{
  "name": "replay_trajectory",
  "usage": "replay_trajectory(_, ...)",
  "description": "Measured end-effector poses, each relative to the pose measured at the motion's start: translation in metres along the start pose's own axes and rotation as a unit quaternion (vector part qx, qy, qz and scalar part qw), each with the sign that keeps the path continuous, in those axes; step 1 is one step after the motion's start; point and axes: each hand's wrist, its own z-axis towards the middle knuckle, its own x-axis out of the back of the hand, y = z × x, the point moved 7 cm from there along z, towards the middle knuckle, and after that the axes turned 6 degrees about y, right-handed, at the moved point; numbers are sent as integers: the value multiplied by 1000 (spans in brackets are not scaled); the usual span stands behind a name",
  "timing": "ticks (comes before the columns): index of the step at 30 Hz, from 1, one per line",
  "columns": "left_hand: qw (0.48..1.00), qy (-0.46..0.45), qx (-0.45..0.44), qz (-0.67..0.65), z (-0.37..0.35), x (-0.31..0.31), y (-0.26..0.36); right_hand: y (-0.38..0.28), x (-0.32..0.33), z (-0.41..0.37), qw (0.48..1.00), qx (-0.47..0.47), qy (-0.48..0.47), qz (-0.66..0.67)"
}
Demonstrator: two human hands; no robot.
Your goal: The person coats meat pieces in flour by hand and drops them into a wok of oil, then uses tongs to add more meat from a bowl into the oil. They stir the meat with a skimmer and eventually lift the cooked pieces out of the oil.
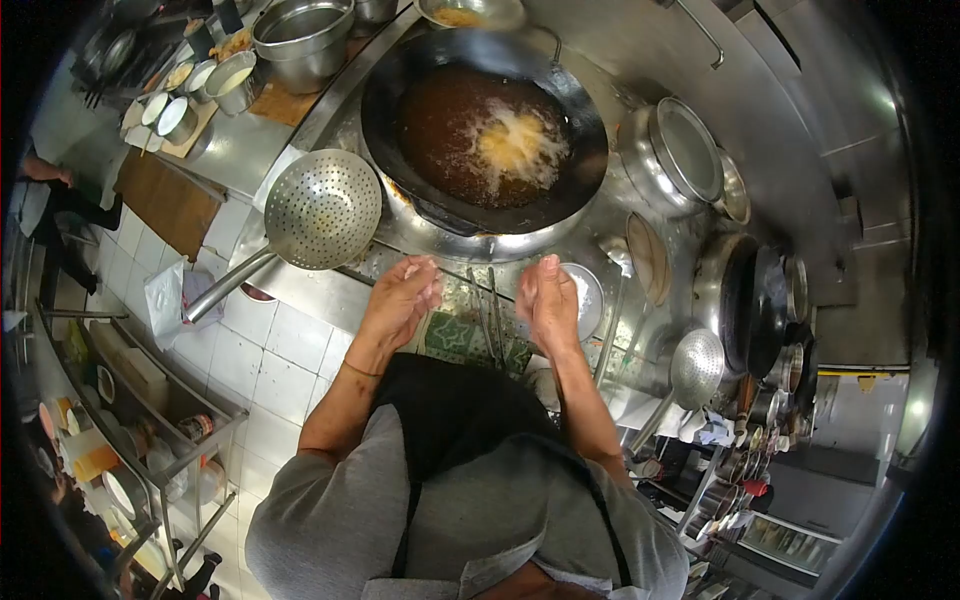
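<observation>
My left hand [408,296] is in front of the wok's near rim with its fingers curled together, and pale wet residue shows on the fingertips. My right hand [550,302] is level with it to the right, fingers folded in and thumb on top. What either hand holds, if anything, is hidden. Beyond them sits a large black wok [385,130] of dark oil, where a pale yellow piece of food [512,142] bubbles. A white plate or bowl [585,300] with white contents lies behind my right hand. Metal tongs or rods [492,310] rest between my hands.
A perforated strainer [322,210] lies left of the wok, its handle jutting over the floor. Metal bowls [685,150], a round mesh skimmer [648,258] and a perforated ladle [697,368] are on the right. A big pot [300,45] stands back left. Another person [50,190] is far left.
</observation>
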Motion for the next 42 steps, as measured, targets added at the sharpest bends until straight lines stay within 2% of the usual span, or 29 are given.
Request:
replay_trajectory(1, 1000, 12, -11, 8, 0, 2, 0, -3, -3, 8, 1000, -1, 0, -1)
replay_trajectory(2, 999, 23, -23, 16, 0, 3, 2, -32, -9, 17, 972, 177, 29, -152)
replay_trajectory(3, 999, 22, -22, 16, -3, 1, 3, -59, -21, 17, 889, 345, 57, -295)
replay_trajectory(5, 998, 23, 0, 58, -10, -7, 7, -78, -30, 38, 895, 315, 58, -311)
replay_trajectory(6, 998, 21, -1, 57, -11, -7, 8, -83, -23, 53, 762, 409, 47, -501)
replay_trajectory(7, 998, -23, 5, 61, -13, -12, 8, -86, -7, 73, 761, 410, 46, -501)
replay_trajectory(8, 996, -66, 12, 65, -16, -16, 7, -76, 5, 97, 717, 340, 15, -609)
replay_trajectory(9, 996, -66, 9, 63, -18, -19, 5, -66, 12, 111, 659, 264, -18, -705)
replay_trajectory(10, 996, -23, -5, 83, -18, -19, 4, -68, 11, 110, 657, 267, -20, -705)
replay_trajectory(11, 994, 22, -19, 101, -18, -15, 5, -81, 13, 105, 630, 311, 63, -708)
replay_trajectory(12, 995, 25, -24, 97, -16, -11, 5, -93, 13, 97, 598, 353, 144, -705)
replay_trajectory(13, 995, 12, -26, 97, -11, -6, 2, -94, 8, 92, 598, 357, 137, -704)
replay_trajectory(15, 995, 5, -28, 94, -7, 0, -1, -107, 5, 64, 671, 374, 183, -614)
replay_trajectory(17, 996, -76, -7, 49, -5, -8, -2, -100, -18, 34, 768, 355, 98, -524)
replay_trajectory(18, 996, -75, -4, 53, -6, -10, -1, -89, -31, 20, 799, 347, 39, -489)
replay_trajectory(19, 996, -85, 8, 32, -10, -19, 1, -79, -47, 7, 859, 294, -27, -418)
replay_trajectory(20, 995, -96, 21, 12, -14, -28, 1, -60, -53, 1, 856, 271, -75, -434)
replay_trajectory(24, 993, -99, 23, 67, -18, -45, -5, -32, -61, -13, 897, 201, -58, -389)
replay_trajectory(26, 980, -76, -41, 181, -17, -42, -7, -24, -54, -12, 913, 196, -45, -354)
replay_trajectory(27, 979, -78, -41, 184, -12, -36, -13, -24, -51, -12, 913, 198, -42, -353)
replay_trajectory(29, 961, -138, -130, 204, -8, -36, -11, -12, -47, -12, 925, 117, -82, -352)
replay_trajectory(32, 968, -154, -61, 191, -10, -34, -19, 4, -40, -9, 921, 102, -108, -360)
replay_trajectory(33, 968, -151, -63, 188, -11, -35, -19, 10, -39, -8, 920, 101, -112, -361)
replay_trajectory(35, 980, -112, -8, 164, -12, -33, -26, 15, -33, -5, 929, 110, -70, -346)
replay_trajectory(36, 981, -109, -10, 162, -15, -34, -22, 17, -34, -6, 928, 110, -73, -347)
replay_trajectory(38, 988, -92, 33, 118, -20, -37, -17, 18, -36, -8, 976, 71, -91, -187)
replay_trajectory(39, 988, -92, 33, 117, -19, -35, -18, 14, -38, -11, 975, 71, -91, -187)
replay_trajectory(41, 978, -145, -25, 149, -20, -40, -14, 0, -46, -18, 991, 19, -112, -67)
replay_trajectory(42, 978, -144, -25, 149, -20, -40, -13, 1, -42, -16, 991, 18, -113, -68)
